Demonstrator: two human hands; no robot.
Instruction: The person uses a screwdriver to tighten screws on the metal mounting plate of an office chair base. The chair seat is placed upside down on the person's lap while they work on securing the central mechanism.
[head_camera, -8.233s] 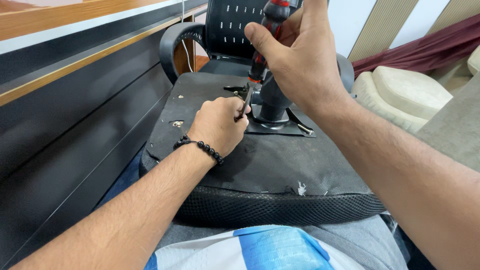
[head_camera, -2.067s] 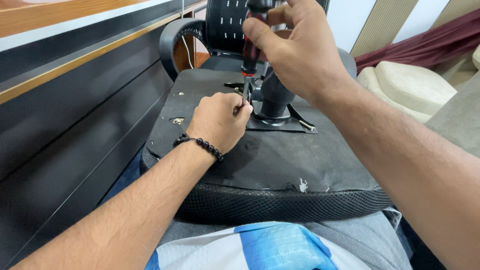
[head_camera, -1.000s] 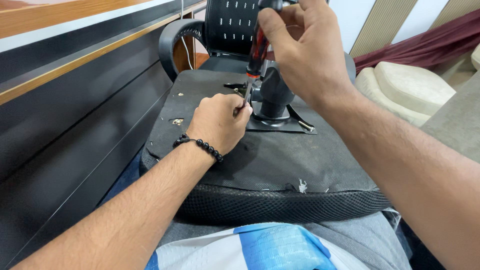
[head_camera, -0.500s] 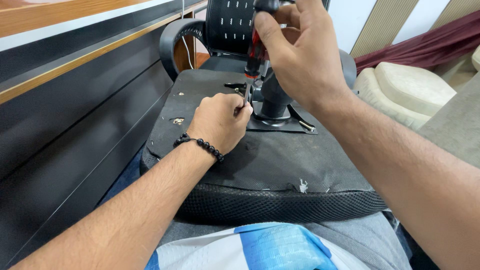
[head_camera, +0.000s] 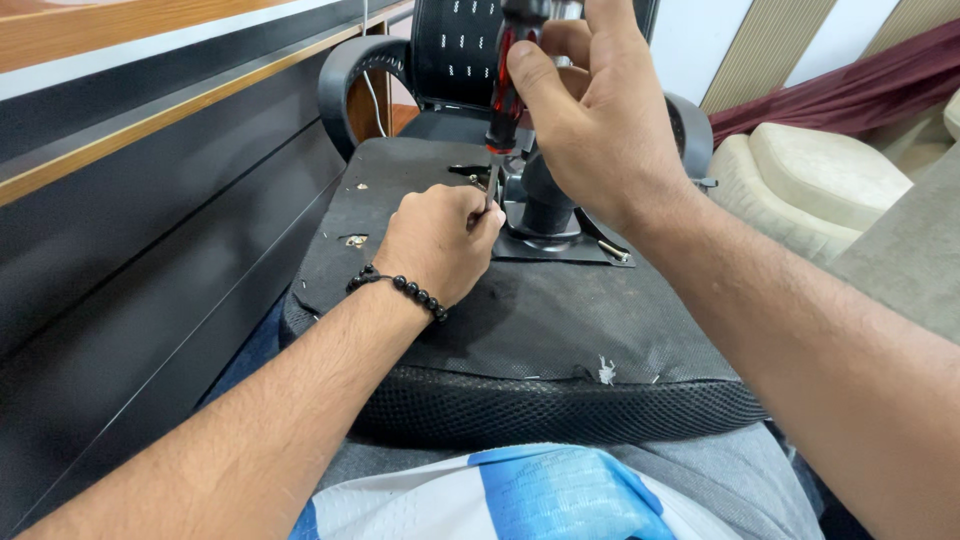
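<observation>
An overturned black chair seat (head_camera: 560, 330) lies across my lap, its underside up, with a metal plate and a black post (head_camera: 545, 195) bolted near the far end. My right hand (head_camera: 590, 110) grips the red and black handle of a screwdriver (head_camera: 503, 90), held upright over the plate. My left hand (head_camera: 440, 240), with a black bead bracelet on its wrist, rests on the seat and pinches the screwdriver's shaft close to its tip. The tip itself is hidden by my fingers.
A dark panel wall with a wooden band (head_camera: 150, 150) runs along the left. A black mesh-backed office chair (head_camera: 440, 70) stands beyond the seat. Cream cushions (head_camera: 820, 180) and a maroon cloth lie at the right. Small bits (head_camera: 355, 240) dot the seat's underside.
My right hand has shifted and turned slightly on the screwdriver handle, staying above the plate. My left hand has kept its place at the shaft.
</observation>
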